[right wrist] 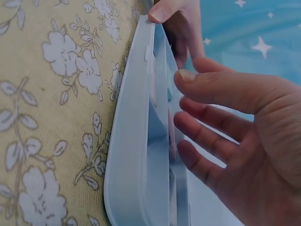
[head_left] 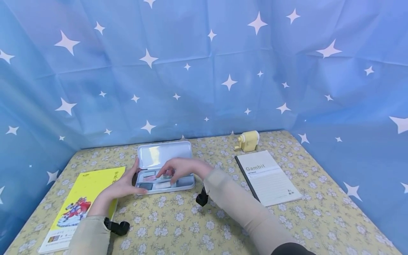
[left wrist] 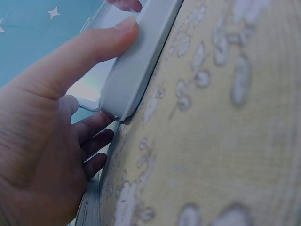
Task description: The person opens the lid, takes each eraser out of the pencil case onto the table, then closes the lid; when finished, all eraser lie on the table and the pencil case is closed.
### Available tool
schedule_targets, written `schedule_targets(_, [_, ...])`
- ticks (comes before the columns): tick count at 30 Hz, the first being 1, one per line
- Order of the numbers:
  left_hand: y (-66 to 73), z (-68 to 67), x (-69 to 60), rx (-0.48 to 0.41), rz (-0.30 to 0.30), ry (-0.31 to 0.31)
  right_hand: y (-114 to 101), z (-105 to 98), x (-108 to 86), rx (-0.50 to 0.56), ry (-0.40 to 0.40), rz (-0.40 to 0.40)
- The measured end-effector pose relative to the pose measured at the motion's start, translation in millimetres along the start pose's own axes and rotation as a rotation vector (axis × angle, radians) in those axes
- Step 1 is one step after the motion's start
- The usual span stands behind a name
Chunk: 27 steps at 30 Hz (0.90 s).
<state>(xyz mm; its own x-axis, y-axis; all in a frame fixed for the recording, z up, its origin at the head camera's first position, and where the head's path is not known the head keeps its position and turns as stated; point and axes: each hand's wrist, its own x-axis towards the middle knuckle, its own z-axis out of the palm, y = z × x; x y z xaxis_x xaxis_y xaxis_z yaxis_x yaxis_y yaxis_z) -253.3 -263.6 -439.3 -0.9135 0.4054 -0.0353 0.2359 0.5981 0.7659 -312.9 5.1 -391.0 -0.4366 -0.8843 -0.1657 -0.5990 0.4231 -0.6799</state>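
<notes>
An open light-blue pencil case (head_left: 185, 181) lies on the table, its lid (head_left: 165, 154) tipped back behind it. My left hand (head_left: 122, 184) holds the case at its left end. In the left wrist view its thumb (left wrist: 101, 44) presses the front wall and the other fingers lie around the corner. Over the compartments hovers my right hand (head_left: 181, 168), fingers slightly bent and pointing down. The right wrist view shows a gap between its thumb (right wrist: 211, 89) and fingers, with nothing held. Inside the case are a small pink block (head_left: 149, 178) and a white block (head_left: 162, 185), perhaps erasers.
A yellow book (head_left: 79, 198) lies at the left, partly under my left forearm. On the right are a white Gambit notebook (head_left: 267, 177) and, behind it, a yellow crank pencil sharpener (head_left: 249, 141). A blue star-patterned curtain (head_left: 204, 71) stands behind the flowered tablecloth (head_left: 178, 226).
</notes>
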Motion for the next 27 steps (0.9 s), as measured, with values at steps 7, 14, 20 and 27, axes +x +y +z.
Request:
schedule_targets(7, [0.0,-0.3,-0.3,-0.004,-0.006,-0.003,1,2,7.0,-0.042,-0.051,-0.027])
schedule_targets(14, [-1.1,-0.3,0.4,-0.025,0.005,-0.004,3,5,12.5,-0.116,-0.081,-0.022])
schedule_targets(20, [-2.4,-0.2,0.1,-0.029,0.009,-0.004,2,7,15.6,-0.172,-0.100,-0.020])
schedule_targets(27, [-1.7,0.5,0.2,-0.023,0.014,-0.002,0,8,17.4,-0.179,-0.117,0.056])
